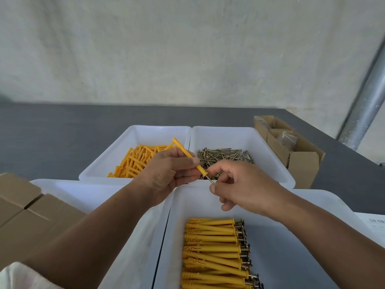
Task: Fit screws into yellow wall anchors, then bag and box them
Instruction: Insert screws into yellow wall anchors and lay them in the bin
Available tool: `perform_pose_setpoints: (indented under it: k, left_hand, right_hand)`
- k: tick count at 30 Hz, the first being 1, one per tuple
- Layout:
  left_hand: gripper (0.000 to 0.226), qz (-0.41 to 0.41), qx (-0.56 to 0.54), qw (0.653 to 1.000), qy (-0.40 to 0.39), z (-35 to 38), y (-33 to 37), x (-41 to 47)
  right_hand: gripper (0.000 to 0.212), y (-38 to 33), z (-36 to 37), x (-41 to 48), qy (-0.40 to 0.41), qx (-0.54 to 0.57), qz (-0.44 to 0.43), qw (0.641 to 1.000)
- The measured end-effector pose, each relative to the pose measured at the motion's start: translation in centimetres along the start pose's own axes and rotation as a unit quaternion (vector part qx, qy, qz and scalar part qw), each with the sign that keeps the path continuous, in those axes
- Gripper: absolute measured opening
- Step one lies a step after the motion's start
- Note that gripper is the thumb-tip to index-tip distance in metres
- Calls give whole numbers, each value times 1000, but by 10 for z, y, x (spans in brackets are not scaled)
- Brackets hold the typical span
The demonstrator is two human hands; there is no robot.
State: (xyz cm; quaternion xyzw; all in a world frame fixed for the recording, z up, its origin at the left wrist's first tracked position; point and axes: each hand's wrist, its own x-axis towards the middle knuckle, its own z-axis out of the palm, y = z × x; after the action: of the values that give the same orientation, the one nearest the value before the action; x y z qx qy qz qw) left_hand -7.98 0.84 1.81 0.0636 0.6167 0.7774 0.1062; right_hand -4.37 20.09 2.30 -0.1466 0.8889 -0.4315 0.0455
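My left hand (169, 172) grips a yellow wall anchor (188, 154), tilted with its tip toward the far left. My right hand (239, 185) pinches a screw (209, 178) whose end sits in the anchor's near opening. Behind the hands stand two white bins: the left bin (116, 155) holds loose yellow anchors (133, 161), the right bin (268, 155) holds loose screws (227, 155). In the near white bin (291, 236) lie several assembled anchors with screws (216, 253), stacked side by side.
An open cardboard box (300, 163) with small plastic bags stands at the right, another cardboard box (27, 217) at the near left. One more white bin (83, 192) lies under my left forearm. A metal pole (366, 105) rises at the far right.
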Motion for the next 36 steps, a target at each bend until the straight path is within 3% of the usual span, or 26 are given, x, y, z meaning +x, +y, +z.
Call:
perform_pose_setpoints:
  k: [4,9,16,19,23,26,31,36]
  left_hand:
    - [14,9,5,999,-32,2,1,-2]
    - [23,13,25,999,-43,3,3,-5]
    - [20,18,46,997,-54,5,3,-7]
    - [16,22,38,998,-41,4,5,-8]
    - [25,47,23,998,25,-3,10,-7]
    - [10,75,35,993,90,-13,12,-3]
    - [6,111,187,949,227,-37,9,4]
    - [11,120,397,854,313,-56,0,7]
  right_hand:
    - [14,-3,0,-1,18,7,-2,1000]
    - [6,-6,-1,-3,30,17,-8,999]
    - [8,-9,-4,-6,26,0,4,1000]
    - [11,-9,-8,-8,24,-50,14,998]
    - [16,-10,-10,-10,23,-200,-25,979]
    - [12,-11,-10,-13,2,-287,-51,956]
    - [11,-10,-3,-17,-60,-385,-62,919]
    - [16,-7,2,-19,-96,-446,-35,889]
